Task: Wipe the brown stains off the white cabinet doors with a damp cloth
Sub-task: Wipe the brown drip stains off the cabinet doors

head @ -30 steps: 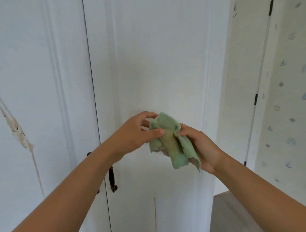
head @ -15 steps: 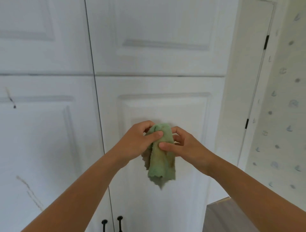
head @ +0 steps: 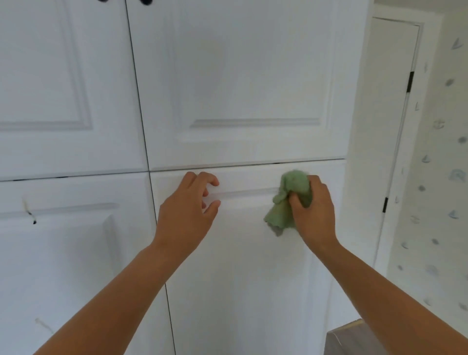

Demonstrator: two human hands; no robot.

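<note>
White panelled cabinet doors fill the view. My right hand (head: 312, 210) grips a bunched green cloth (head: 291, 200) and holds it against the top right of the lower right door (head: 240, 266). My left hand (head: 188, 210) hovers in front of the same door, to the left of the cloth, fingers loosely curled and holding nothing. A dark brown streak (head: 30, 211) runs down the lower left door (head: 63, 253). A fainter brown mark (head: 43, 325) lies lower on that door.
Two upper doors (head: 240, 76) sit above, with dark knobs (head: 145, 2) at the top edge. A closed room door (head: 387, 101) with black hinges stands to the right, beside patterned wallpaper (head: 443, 177). A grey surface corner (head: 347, 337) shows at the bottom right.
My view has tilted upward along the cabinet. My left hand has let go of the cloth and moved left. My right hand now holds the cloth alone, up and right near the door's top.
</note>
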